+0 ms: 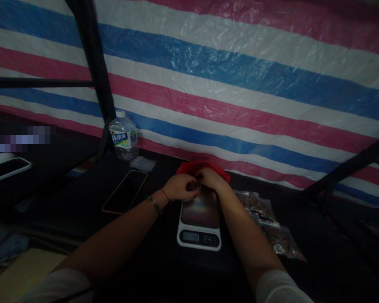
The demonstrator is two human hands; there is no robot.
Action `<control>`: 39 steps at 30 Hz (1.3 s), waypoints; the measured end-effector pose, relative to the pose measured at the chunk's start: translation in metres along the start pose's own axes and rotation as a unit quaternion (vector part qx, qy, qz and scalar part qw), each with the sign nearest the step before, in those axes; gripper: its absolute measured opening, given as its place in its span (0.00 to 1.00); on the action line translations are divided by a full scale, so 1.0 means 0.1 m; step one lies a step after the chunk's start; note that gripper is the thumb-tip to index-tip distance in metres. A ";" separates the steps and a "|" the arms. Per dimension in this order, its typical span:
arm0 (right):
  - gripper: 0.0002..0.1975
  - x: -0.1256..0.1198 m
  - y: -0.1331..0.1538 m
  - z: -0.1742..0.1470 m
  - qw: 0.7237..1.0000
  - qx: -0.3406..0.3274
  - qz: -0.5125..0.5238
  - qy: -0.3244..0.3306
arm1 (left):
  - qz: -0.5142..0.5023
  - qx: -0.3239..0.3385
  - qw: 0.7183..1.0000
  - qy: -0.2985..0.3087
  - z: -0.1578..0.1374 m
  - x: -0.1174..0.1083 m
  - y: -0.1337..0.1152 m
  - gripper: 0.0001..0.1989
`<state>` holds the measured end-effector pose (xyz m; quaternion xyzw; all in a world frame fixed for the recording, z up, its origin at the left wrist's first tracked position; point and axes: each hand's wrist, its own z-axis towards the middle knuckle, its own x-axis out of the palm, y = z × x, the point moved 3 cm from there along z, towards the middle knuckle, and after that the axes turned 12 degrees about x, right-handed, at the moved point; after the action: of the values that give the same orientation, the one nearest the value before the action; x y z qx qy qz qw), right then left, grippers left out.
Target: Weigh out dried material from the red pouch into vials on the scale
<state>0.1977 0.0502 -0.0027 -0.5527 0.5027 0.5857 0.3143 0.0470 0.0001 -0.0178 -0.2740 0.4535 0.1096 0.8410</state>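
Observation:
A white kitchen scale with a dark metal plate lies in front of me, its small display lit. Behind it sits a red plastic bag with its mouth open. My left hand, with a bracelet and red cord at the wrist, is closed on what looks like a small plastic bag of dark brown bits, above the scale's back edge. Against the red bag's opening, my right hand has its fingers curled down beside the left one; what they pinch is hidden.
Several filled zip bags lie right of the scale. To the left are a phone, a clear plastic bottle and flat empty bags. A striped tarp hangs behind the black table. Another phone lies far left.

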 end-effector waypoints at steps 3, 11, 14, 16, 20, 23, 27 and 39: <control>0.13 -0.18 0.02 -0.11 0.997 -0.045 0.046 -0.033 | 0.021 -0.031 0.999 -0.003 -0.01 0.00 0.02 0.14; 0.11 -0.33 0.30 -0.35 0.992 -0.094 0.068 -0.046 | 0.063 -0.074 0.995 -0.002 0.00 0.02 0.04 0.18; 0.10 -0.31 0.33 -0.37 0.995 -0.081 0.046 -0.047 | 0.067 -0.088 0.994 0.001 0.00 0.04 0.06 0.19; 0.11 -0.29 0.33 -0.37 0.995 -0.077 0.049 -0.033 | 0.073 -0.094 0.993 0.008 0.00 0.05 0.09 0.20; 0.12 -0.24 0.30 -0.35 0.996 -0.056 0.068 -0.020 | 0.075 -0.093 0.993 0.014 0.00 0.06 0.11 0.21; 0.09 -0.21 0.29 -0.32 0.997 -0.043 0.047 -0.042 | 0.075 -0.083 0.994 0.011 0.00 0.06 0.11 0.20; 0.03 -0.21 0.32 -0.31 0.996 -0.074 0.016 -0.056 | 0.078 -0.073 0.994 0.009 0.01 0.07 0.12 0.20; 0.17 -0.37 0.25 -0.50 0.984 -0.088 0.156 -0.001 | 0.025 -0.024 0.999 0.020 0.00 0.00 0.02 0.17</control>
<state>0.1989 0.0028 0.0451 -0.4928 0.5287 0.6699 0.1699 0.0460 0.0013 -0.0181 -0.2847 0.4740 0.1358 0.8221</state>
